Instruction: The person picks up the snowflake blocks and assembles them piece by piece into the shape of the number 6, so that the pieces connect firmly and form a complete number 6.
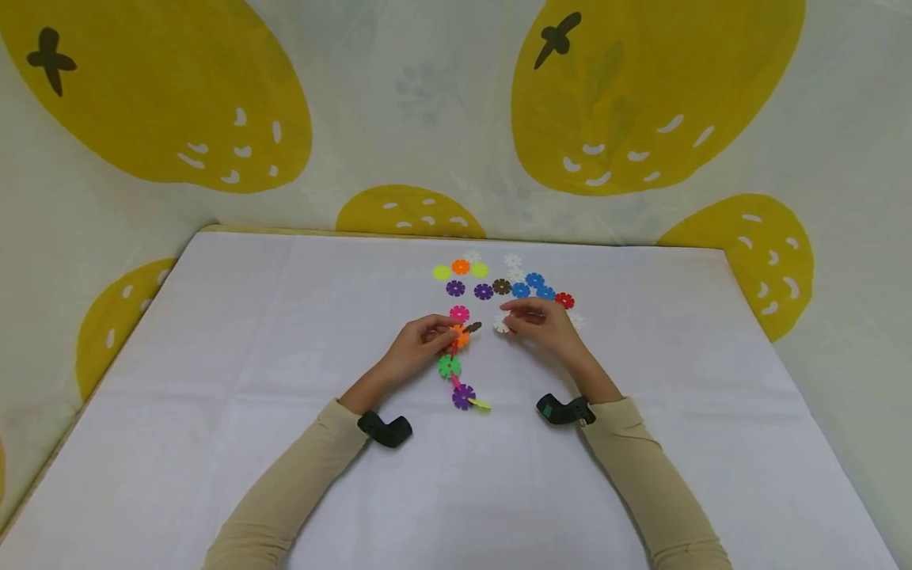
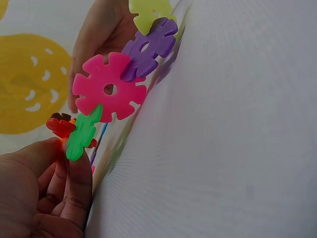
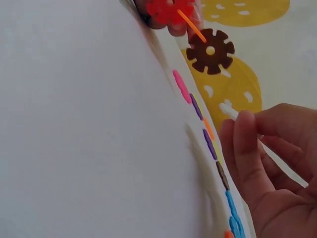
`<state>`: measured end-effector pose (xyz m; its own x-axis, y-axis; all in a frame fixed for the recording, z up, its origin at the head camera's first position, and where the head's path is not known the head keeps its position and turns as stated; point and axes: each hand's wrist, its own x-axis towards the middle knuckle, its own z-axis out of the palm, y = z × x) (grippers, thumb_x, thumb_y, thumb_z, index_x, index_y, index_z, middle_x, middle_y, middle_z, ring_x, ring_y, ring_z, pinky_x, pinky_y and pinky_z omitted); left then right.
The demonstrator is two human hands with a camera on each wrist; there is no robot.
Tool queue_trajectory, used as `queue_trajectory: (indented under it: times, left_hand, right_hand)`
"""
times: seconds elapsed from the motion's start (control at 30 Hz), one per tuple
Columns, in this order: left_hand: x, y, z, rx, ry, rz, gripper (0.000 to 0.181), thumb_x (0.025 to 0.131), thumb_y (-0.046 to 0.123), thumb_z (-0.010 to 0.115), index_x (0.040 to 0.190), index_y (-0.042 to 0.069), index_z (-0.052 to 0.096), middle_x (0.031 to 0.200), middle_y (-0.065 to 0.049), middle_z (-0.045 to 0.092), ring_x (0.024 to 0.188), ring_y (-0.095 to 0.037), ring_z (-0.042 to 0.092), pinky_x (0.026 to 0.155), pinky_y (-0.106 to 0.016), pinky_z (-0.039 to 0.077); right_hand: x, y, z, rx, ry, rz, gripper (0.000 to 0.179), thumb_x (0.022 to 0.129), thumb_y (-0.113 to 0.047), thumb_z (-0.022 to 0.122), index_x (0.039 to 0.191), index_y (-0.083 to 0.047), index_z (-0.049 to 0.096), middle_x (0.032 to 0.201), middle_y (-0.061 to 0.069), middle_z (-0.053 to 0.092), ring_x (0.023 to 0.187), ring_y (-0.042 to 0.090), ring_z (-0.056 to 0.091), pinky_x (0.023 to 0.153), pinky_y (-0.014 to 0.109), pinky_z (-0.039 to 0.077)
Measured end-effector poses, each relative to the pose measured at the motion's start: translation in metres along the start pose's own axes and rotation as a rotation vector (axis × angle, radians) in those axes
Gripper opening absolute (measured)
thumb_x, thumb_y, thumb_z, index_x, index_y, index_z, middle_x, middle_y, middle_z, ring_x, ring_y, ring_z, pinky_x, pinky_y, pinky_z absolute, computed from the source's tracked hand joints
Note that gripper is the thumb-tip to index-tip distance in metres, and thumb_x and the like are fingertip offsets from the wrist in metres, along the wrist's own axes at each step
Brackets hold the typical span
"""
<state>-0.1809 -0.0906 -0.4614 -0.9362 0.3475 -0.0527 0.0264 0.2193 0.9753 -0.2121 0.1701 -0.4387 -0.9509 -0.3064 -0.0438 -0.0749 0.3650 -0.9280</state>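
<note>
My left hand (image 1: 420,344) pinches a chain of interlocked plastic snowflake discs by its orange disc (image 1: 461,337) and red disc (image 3: 171,11). A brown disc (image 3: 210,51) sticks out at one end. From the grip the chain runs toward me through a green disc (image 1: 449,366), a pink disc (image 2: 109,88) and a purple disc (image 1: 464,397) to a yellow-green disc (image 1: 480,404). To the right, apart from the chain, my right hand (image 1: 545,323) pinches a white disc (image 3: 229,111) between thumb and fingers, which partly cover it.
Loose discs lie on the white-covered table (image 1: 285,332) beyond the hands: a pink disc (image 1: 459,314), purple discs (image 1: 484,292), a brown disc (image 1: 502,286), several blue discs (image 1: 535,280) and a red disc (image 1: 564,300). A patterned cloth (image 1: 427,103) hangs behind.
</note>
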Motion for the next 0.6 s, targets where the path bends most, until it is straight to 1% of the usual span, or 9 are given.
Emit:
queue_trajectory:
  times: [0.13, 0.3, 0.43, 0.6]
  left_hand:
    - [0.0, 0.001, 0.0, 0.0, 0.005, -0.013, 0.028, 0.099, 0.014, 0.059, 0.121, -0.003, 0.062, 0.102, -0.014, 0.069, 0.082, -0.012, 0.063, 0.077, -0.021, 0.052]
    - [0.0, 0.002, 0.0, -0.001, 0.005, -0.013, 0.027, 0.098, 0.012, 0.059, 0.119, -0.005, 0.061, 0.102, -0.016, 0.069, 0.081, -0.011, 0.063, 0.077, -0.023, 0.053]
    - [0.001, 0.001, 0.0, 0.001, 0.0, -0.006, 0.026, 0.098, 0.011, 0.059, 0.118, -0.005, 0.062, 0.101, -0.016, 0.069, 0.08, -0.011, 0.063, 0.076, -0.023, 0.053]
    - [0.002, -0.001, 0.0, 0.009, -0.005, -0.009, 0.026, 0.098, 0.013, 0.06, 0.117, -0.003, 0.063, 0.098, -0.013, 0.07, 0.079, -0.012, 0.062, 0.074, -0.021, 0.052]
  right_hand:
    - [0.0, -0.003, 0.006, 0.049, 0.017, 0.052, 0.033, 0.091, -0.015, 0.07, 0.119, 0.001, 0.065, 0.102, 0.015, 0.066, 0.08, 0.016, 0.07, 0.076, 0.019, 0.053]
    - [0.0, -0.003, 0.011, 0.126, 0.005, 0.099, 0.033, 0.091, -0.015, 0.07, 0.118, 0.004, 0.064, 0.095, 0.01, 0.069, 0.075, 0.015, 0.07, 0.077, 0.021, 0.054]
    - [0.001, -0.002, 0.014, 0.172, 0.01, 0.103, 0.034, 0.092, -0.013, 0.069, 0.119, 0.006, 0.063, 0.092, 0.006, 0.069, 0.073, 0.013, 0.069, 0.075, 0.022, 0.054]
    - [0.001, -0.002, 0.021, 0.226, 0.008, 0.097, 0.035, 0.092, -0.01, 0.068, 0.123, 0.004, 0.061, 0.092, 0.007, 0.07, 0.071, 0.012, 0.068, 0.072, 0.024, 0.055]
